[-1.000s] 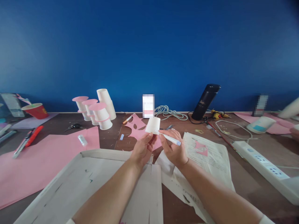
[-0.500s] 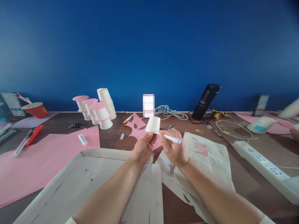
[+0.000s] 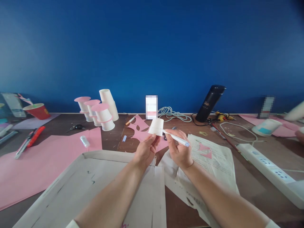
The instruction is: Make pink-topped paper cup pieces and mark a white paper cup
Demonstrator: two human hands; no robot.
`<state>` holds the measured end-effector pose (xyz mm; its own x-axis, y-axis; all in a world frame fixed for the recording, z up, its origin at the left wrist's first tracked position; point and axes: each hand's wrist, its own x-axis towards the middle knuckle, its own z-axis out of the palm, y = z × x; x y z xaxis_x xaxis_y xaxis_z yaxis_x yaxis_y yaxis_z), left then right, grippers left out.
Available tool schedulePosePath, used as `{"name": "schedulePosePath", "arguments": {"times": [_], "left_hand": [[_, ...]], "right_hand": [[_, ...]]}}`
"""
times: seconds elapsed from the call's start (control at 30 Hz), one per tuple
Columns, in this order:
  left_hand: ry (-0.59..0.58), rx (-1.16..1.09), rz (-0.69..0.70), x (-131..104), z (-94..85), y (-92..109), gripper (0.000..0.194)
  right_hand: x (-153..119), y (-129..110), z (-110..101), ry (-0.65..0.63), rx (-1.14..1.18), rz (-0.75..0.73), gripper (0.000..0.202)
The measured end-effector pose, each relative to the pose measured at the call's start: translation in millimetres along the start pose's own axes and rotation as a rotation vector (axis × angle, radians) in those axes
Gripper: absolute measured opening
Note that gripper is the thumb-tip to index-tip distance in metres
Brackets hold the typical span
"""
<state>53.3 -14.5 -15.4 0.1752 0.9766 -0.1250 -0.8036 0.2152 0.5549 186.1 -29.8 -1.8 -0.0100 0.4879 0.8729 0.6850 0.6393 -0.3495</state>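
Observation:
My left hand is closed on the lower edge of a small white paper cup, held tilted over the table. In my right hand a white marker pen is gripped between the fingers, its tip pointing left at the cup's side. Whether the tip touches the cup I cannot tell. Behind the cup lies a pink paper scrap with rounded cut-outs. A small blue-white pen cap rests left of it.
Paired paper cups with pink discs and a white cup stack stand back left. A utility knife lies near pink sheets. A black flask, a phone and a power strip are around. Another person's hand shows far right.
My right hand has shifted slightly right with the marker, so its tip has moved from the cup's lower edge to the side. My left hand keeps its grip on the cup.

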Motion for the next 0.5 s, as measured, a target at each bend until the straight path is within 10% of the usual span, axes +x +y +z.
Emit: {"name": "schedulePosePath", "arguments": {"times": [0.5], "left_hand": [[-0.032, 0.111, 0.013, -1.6, 2.1, -0.9, 0.007]], "right_hand": [[-4.1, 1.3, 4.7, -0.077, -0.033, -0.084, 0.018]]}}
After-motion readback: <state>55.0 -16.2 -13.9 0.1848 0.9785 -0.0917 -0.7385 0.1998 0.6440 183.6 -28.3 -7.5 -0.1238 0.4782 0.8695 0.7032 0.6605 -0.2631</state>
